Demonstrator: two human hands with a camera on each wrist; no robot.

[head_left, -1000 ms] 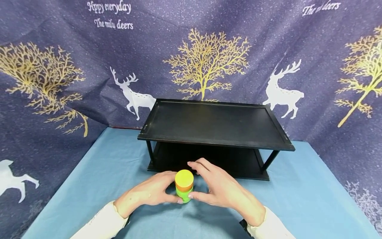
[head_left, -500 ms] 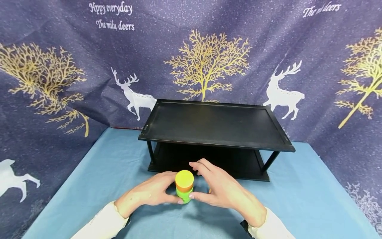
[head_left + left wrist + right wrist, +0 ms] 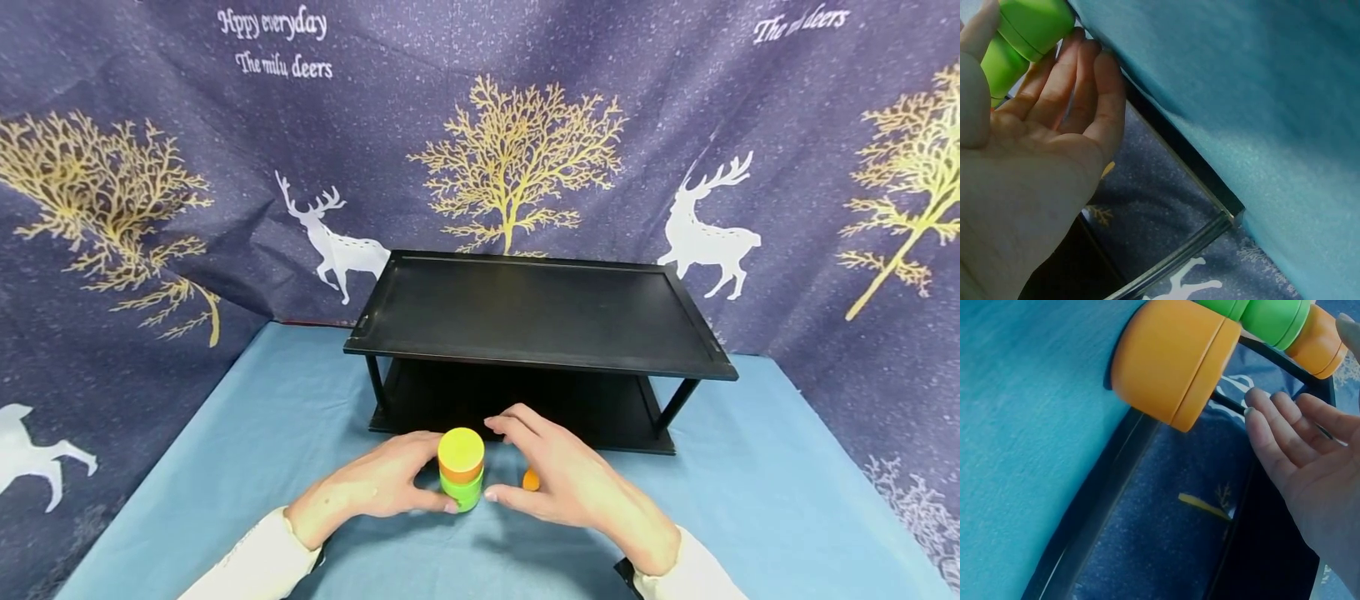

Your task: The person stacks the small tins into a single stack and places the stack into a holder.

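Note:
A stack of rounded stacking cups (image 3: pixel 461 468) stands on the blue cloth, green below and orange with a yellow top above. My left hand (image 3: pixel 384 475) holds it from the left, thumb at the lower green part and fingers round the far side. Two green cups (image 3: pixel 1038 28) show past the thumb in the left wrist view. My right hand (image 3: pixel 566 473) is just right of the stack, thumb and fingers spread apart with nothing between them. Beside its palm sits a loose orange cup (image 3: pixel 1172 362), mostly hidden behind the hand in the head view (image 3: pixel 531 480).
A black two-tier rack (image 3: pixel 525 312) stands behind the hands, its lower shelf (image 3: pixel 615 421) close past the fingertips. Blue cloth (image 3: pixel 225 467) covers the table. A dark curtain (image 3: pixel 585 50) printed with deer and trees hangs at the back and sides.
My right hand has drawn slightly right, its thumb coming away from the stack. More of the loose orange cup shows behind it. The left hand stays at the stack.

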